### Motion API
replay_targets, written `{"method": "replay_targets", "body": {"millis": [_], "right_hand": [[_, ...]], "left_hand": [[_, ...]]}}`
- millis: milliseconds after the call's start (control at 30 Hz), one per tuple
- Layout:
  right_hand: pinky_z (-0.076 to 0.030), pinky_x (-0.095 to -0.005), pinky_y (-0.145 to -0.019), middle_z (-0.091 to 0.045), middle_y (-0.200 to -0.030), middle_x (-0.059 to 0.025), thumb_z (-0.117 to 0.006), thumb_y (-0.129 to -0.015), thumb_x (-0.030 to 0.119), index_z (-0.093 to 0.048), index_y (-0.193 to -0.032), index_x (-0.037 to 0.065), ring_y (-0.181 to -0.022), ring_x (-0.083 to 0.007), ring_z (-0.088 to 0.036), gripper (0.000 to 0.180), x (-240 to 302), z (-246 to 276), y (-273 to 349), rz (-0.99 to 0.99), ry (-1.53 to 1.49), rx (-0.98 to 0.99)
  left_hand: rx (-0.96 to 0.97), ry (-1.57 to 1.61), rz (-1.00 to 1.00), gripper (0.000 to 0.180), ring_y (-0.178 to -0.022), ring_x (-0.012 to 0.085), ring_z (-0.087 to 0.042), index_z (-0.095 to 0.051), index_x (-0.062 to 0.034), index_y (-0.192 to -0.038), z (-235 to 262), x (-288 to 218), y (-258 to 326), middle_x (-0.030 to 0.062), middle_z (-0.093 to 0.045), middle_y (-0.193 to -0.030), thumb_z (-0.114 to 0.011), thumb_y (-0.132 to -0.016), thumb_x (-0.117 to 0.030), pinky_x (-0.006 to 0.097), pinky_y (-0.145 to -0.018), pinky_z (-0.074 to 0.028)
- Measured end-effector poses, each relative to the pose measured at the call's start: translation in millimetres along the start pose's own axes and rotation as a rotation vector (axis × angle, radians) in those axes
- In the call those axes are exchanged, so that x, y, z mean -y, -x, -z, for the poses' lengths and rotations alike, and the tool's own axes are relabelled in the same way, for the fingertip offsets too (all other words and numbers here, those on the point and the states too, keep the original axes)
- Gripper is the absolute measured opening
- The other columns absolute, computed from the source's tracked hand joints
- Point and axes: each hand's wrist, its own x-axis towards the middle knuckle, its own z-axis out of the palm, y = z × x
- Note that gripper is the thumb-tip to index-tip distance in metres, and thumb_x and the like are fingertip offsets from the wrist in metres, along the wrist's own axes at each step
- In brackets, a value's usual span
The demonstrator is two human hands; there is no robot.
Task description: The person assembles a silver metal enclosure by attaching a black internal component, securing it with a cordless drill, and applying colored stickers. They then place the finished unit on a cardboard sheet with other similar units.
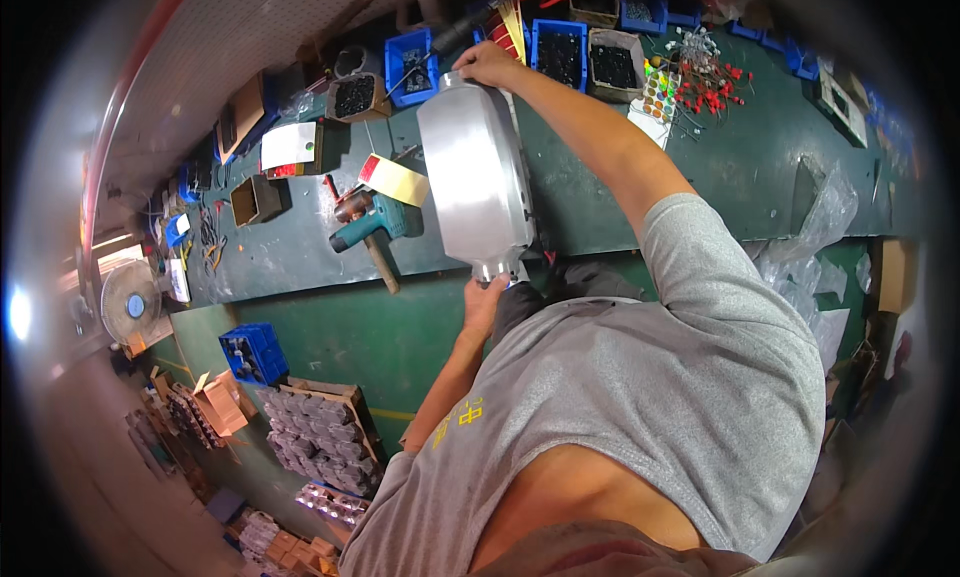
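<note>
Silver canister point(472, 172), one: left fingers point(491, 286) hold its near end, right fingers point(470, 69) its far end; one teal power tool point(372, 223) leftward.

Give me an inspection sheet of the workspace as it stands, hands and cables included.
Surface: green bench, tools and parts scattered about.
Job's things: silver canister, held at both ends; whether it touches the bench is unclear.
Clutter: drill, hammer and yellow card left of the canister; plastic bag at right.
Hands: left hand on the near neck, right hand on the far one.
Cables: loose wires at left.
Surroundings: fan, blue crate.
</note>
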Motion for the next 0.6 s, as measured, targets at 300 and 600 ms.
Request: {"method": "replay_targets", "body": {"millis": [300,600], "right_hand": [[-0.056,-0.0370,-0.092,-0.076,-0.102,-0.0091,-0.075,-0.074,0.021,-0.081,-0.095,0.019,-0.097,-0.0278,-0.072,0.022,36,-44,-38,0.046,0.233,0.040],[-0.056,-0.0381,-0.092,-0.076,-0.104,-0.0081,-0.077,-0.074,0.020,-0.082,-0.092,0.020,-0.099,-0.0278,-0.072,0.019,48,-74,-49,0.038,0.262,0.066]], "left_hand": [[0.208,0.398,0.128,0.079,-0.131,0.0303,-0.051,-0.044,-0.0092,-0.144,41,0,1,0.0088,-0.058,-0.137,-0.059,-0.086,-0.062,0.056,-0.112,-0.036],[0.201,0.579,0.160,0.082,-0.135,0.0305,-0.047,-0.040,-0.0136,-0.148,53,-4,3,0.0075,-0.050,-0.146,-0.055,-0.086,-0.065,0.060,-0.112,-0.035]]}}
